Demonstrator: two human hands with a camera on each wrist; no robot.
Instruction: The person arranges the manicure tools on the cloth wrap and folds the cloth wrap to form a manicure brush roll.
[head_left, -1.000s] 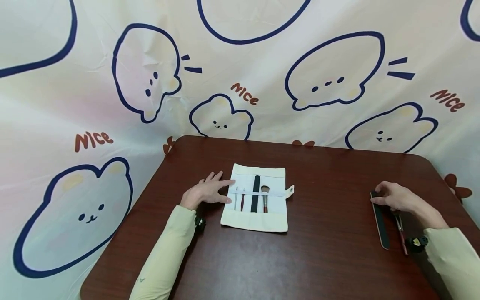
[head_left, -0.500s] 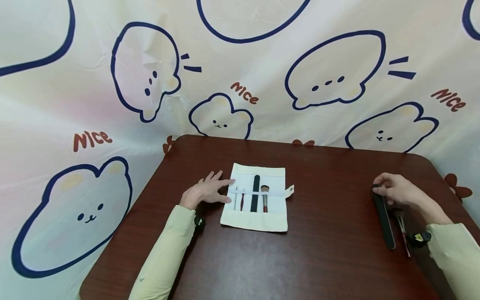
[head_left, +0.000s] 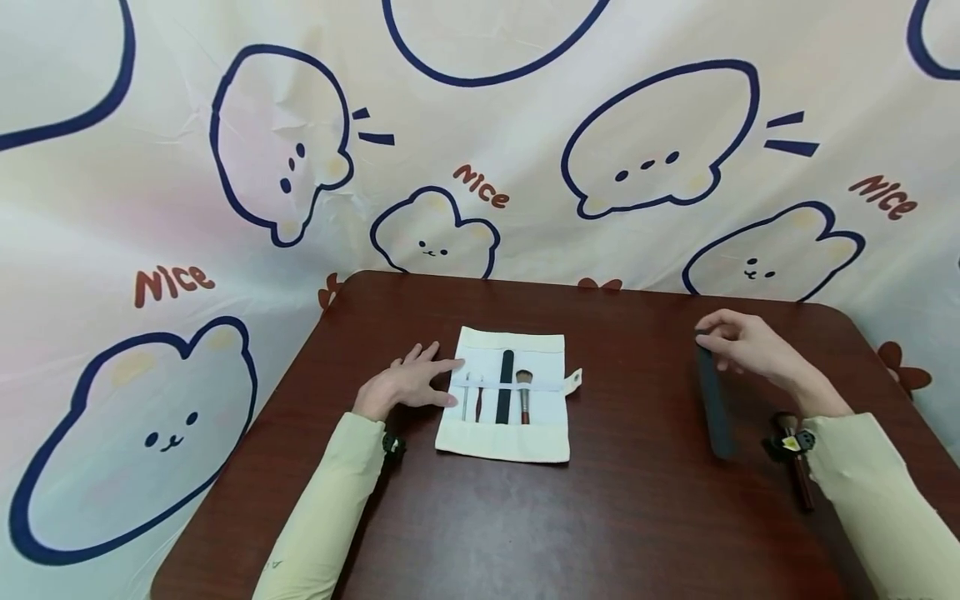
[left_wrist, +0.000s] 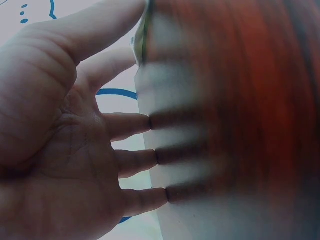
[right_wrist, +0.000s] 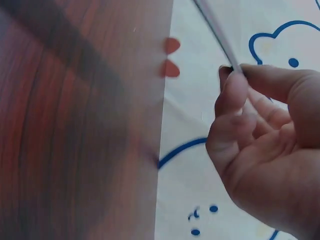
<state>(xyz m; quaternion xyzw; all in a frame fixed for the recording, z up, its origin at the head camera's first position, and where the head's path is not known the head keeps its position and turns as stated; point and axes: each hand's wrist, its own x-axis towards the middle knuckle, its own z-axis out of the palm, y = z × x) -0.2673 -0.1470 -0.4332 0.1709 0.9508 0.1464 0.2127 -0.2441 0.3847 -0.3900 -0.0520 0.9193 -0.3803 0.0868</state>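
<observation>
My left hand (head_left: pixel 405 385) lies with spread, straight fingers on the table, its thumb and forefinger at the left edge of a white cloth tool pouch (head_left: pixel 502 448). Under the pouch's elastic band sit a black nail file (head_left: pixel 505 390), a small brush (head_left: pixel 525 402) and two thin tools, one silver (head_left: pixel 466 402) and one dark red (head_left: pixel 479 405). On the right, my right hand (head_left: pixel 753 348) pinches another black nail file (head_left: pixel 713 404) by its far end between thumb and fingers. In the right wrist view this held file (right_wrist: pixel 217 32) shows edge-on.
A second brush (head_left: pixel 803 485) lies on the brown table (head_left: pixel 600 525) below my right wrist, partly hidden by the wrist camera (head_left: pixel 789 443). A strap tab (head_left: pixel 573 382) sticks out from the pouch's right side. Behind the table hangs a printed cloth (head_left: pixel 525 125).
My right hand has lifted the nail file and moved it left and away from the brush, which stays on the table. My left hand keeps its place at the pouch.
</observation>
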